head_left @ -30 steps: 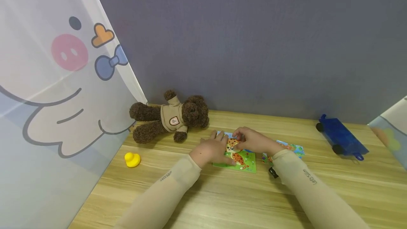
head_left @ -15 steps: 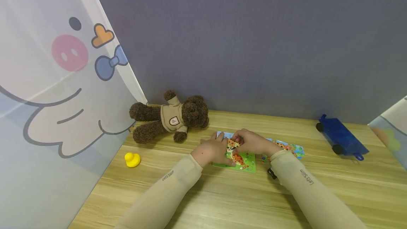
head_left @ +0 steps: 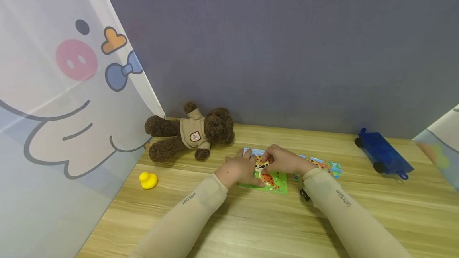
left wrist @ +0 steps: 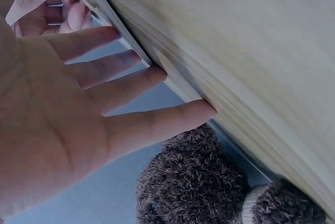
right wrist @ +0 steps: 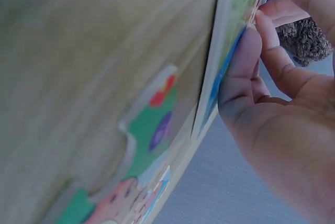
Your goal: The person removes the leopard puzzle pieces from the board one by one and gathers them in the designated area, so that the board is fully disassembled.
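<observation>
A jigsaw board [head_left: 281, 185] with a spotted leopard on green grass lies on the wooden table. My left hand [head_left: 239, 170] rests along its left side, fingers straight and spread; in the left wrist view its fingertips [left wrist: 131, 56] are at the board's edge. With thumb and index finger, my right hand [head_left: 286, 160] pinches a puzzle piece at the leopard's head [head_left: 260, 162], partly hidden by the fingers. The right wrist view shows that thumb [right wrist: 243, 56] close against the board's surface. Loose puzzle pieces [head_left: 335, 169] lie to the right, partly under the right forearm.
A brown teddy bear [head_left: 193, 130] lies on its back at the back left, with a yellow rubber duck [head_left: 148, 180] in front. A blue toy wagon [head_left: 385, 152] stands far right. Beside the right sleeve is a small black object [head_left: 305, 194]. A grey wall [head_left: 272, 51] rises behind.
My right hand has shifted slightly left and settled over the leopard's head, its thumb and index finger closer on the board. My left hand stays nearly still.
</observation>
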Motion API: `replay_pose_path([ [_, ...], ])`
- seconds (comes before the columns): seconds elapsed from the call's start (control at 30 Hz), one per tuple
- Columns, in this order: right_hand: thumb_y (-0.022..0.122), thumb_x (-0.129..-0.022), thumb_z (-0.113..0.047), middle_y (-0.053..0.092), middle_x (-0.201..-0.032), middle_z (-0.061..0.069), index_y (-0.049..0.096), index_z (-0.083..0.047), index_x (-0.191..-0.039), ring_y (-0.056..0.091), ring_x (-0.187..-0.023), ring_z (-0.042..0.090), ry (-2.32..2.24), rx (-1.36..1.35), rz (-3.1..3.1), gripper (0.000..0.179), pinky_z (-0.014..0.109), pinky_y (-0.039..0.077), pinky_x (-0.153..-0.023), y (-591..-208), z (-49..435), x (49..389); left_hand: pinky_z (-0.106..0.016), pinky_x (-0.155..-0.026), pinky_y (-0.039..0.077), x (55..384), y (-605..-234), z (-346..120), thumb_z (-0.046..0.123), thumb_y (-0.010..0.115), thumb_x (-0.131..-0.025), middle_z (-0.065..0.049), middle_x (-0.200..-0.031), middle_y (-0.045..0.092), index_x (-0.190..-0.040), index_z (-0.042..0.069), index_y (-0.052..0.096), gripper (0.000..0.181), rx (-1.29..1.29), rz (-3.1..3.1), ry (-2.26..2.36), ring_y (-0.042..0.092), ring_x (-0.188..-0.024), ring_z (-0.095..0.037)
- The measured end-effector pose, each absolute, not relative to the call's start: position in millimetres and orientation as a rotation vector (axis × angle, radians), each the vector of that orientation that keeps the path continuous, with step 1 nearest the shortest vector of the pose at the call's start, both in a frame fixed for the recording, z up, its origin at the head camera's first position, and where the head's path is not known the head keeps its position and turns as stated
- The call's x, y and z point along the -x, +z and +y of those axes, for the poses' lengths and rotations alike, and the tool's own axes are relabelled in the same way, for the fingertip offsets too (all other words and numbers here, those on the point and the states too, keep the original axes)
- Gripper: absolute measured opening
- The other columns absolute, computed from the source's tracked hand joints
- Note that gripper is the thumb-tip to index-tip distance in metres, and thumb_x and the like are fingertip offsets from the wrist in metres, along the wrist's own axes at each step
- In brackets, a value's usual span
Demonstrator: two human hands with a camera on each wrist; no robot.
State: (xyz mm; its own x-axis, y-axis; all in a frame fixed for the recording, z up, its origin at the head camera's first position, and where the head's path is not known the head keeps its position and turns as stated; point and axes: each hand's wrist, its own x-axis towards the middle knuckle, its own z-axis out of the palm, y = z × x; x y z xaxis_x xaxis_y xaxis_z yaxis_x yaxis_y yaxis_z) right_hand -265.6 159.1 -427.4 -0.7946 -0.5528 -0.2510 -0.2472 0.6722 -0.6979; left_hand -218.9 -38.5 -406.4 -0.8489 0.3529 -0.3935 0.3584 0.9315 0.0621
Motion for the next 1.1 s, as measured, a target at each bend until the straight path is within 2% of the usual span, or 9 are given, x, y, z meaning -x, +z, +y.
replay_pose_path([
  [0.3,0.087,-0.089,-0.030,0.056,-0.123,0.012,0.065,-0.007,-0.125,0.054,-0.107,0.022,-0.927,0.601,2.469,0.048,0.038,0.051,-0.094,-429.9,160.0,266.2,-0.076,-0.118,0.041,219.1,-405.4,-39.3,0.080,0.067,-0.089,-0.009,-0.181,0.020,-0.169,0.014,0.034,0.109,-0.525,2.689,-0.010,0.019,-0.169,-0.036],
  [0.4,0.087,-0.088,-0.030,0.056,-0.121,0.012,0.065,-0.008,-0.121,0.053,-0.105,0.022,-0.921,0.606,2.462,0.045,0.036,0.050,-0.091,-429.5,160.2,266.1,-0.076,-0.118,0.041,218.7,-405.0,-39.6,0.080,0.067,-0.089,-0.009,-0.181,0.020,-0.169,0.014,0.034,0.109,-0.527,2.685,-0.009,0.019,-0.169,-0.036],
  [0.8,0.088,-0.087,-0.020,0.057,-0.110,0.011,0.057,-0.002,-0.123,0.051,-0.098,0.021,-1.012,0.595,2.375,0.051,0.034,0.048,-0.085,-429.3,159.9,268.8,-0.076,-0.117,0.042,218.9,-406.6,-38.3,0.081,0.067,-0.088,-0.009,-0.181,0.021,-0.169,0.013,0.034,0.110,-0.523,2.696,-0.021,0.021,-0.168,-0.036],
  [1.1,0.087,-0.089,-0.020,0.058,-0.110,0.010,0.057,-0.003,-0.123,0.052,-0.098,0.022,-1.036,0.602,2.363,0.048,0.035,0.049,-0.086,-430.0,161.0,268.8,-0.077,-0.116,0.043,221.4,-407.8,-37.0,0.079,0.069,-0.088,-0.010,-0.180,0.023,-0.167,0.013,0.038,0.108,-0.519,2.692,-0.006,0.023,-0.167,-0.037],
])
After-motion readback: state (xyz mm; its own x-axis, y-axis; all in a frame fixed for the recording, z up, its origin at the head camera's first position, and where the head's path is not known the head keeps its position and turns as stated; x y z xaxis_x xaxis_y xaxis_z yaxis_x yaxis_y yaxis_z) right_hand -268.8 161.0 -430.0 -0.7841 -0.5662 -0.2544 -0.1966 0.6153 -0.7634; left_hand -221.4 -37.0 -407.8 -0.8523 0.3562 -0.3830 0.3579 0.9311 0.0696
